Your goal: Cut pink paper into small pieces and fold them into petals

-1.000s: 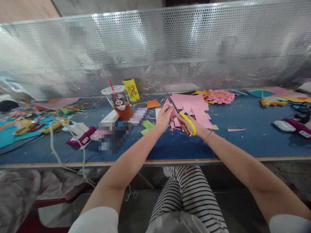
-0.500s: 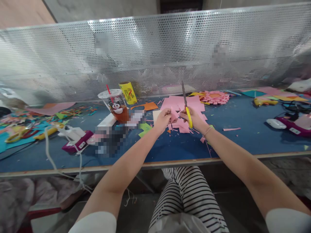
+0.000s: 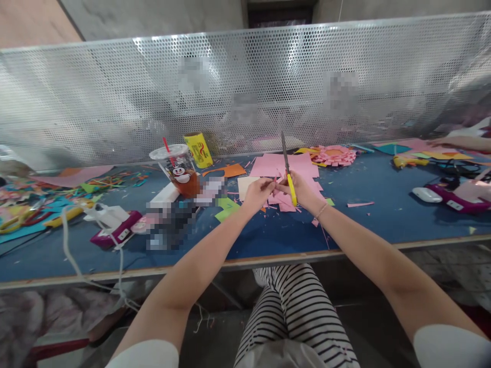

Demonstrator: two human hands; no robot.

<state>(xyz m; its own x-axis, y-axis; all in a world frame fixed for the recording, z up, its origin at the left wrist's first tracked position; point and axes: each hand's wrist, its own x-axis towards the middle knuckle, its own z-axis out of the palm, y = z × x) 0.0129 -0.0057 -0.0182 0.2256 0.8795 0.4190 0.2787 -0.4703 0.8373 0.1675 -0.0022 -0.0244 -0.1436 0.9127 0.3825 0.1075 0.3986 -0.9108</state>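
Over the blue table, my left hand [image 3: 258, 194] is closed in a pinch on a small pink paper piece [image 3: 275, 180]. My right hand [image 3: 301, 189] holds yellow-handled scissors [image 3: 290, 188], their closed blades pointing up and away from me. Its fingertips meet those of my left hand at the small piece, which they partly hide. Behind and below both hands lie pink paper sheets [image 3: 264, 164] and cut scraps. A cream sheet [image 3: 245, 187] is beside my left hand, and a fringed pink paper ring [image 3: 334, 155] lies farther back on the right.
To the left stand a drink cup [image 3: 180, 174] and a yellow packet [image 3: 198, 150], with a purple power strip [image 3: 117, 230] and cable nearer. A glue gun [image 3: 410, 161] and another power strip [image 3: 456, 198] are right. A perforated metal screen [image 3: 245, 66] runs behind. A person's arm [image 3: 462, 143] reaches in at far right.
My hands have drawn closer together, their fingertips now meeting at the pink piece, which shows less. A person's arm has appeared at the far right. The view has shifted slightly.
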